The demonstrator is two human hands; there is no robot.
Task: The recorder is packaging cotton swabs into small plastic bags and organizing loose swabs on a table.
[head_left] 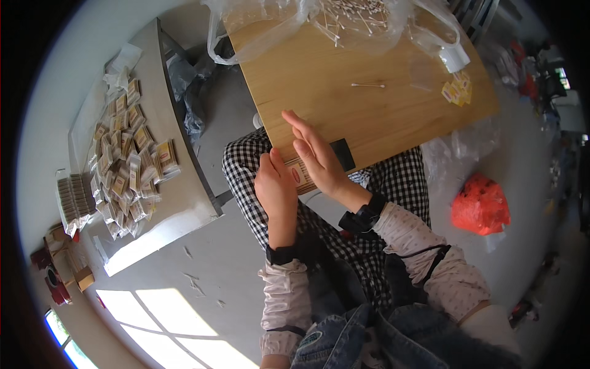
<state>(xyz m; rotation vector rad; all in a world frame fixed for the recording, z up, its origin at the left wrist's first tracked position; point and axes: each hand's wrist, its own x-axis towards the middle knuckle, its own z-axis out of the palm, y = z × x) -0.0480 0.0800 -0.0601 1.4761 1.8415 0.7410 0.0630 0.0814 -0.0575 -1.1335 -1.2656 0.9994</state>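
A small packet of cotton swabs [297,174] with a pale label and red mark sits between my hands at the wooden table's near left corner. My left hand [276,186] has its fingers closed round the packet's left side. On the other side, my right hand [319,157] holds its fingers stretched out, with the palm edge against the packet. A dark flat block [342,154] lies at the table edge just beside my right hand. Farther back, one loose cotton swab [368,85] rests on the wooden table [295,86].
An open clear bag holds many loose cotton swabs [356,15] at the far edge. Yellow cards [457,90] and a white roll-like object [454,58] are at the right. Packed swab packets [126,160] heap on the left table [184,206]. A red bag [481,205] sits right.
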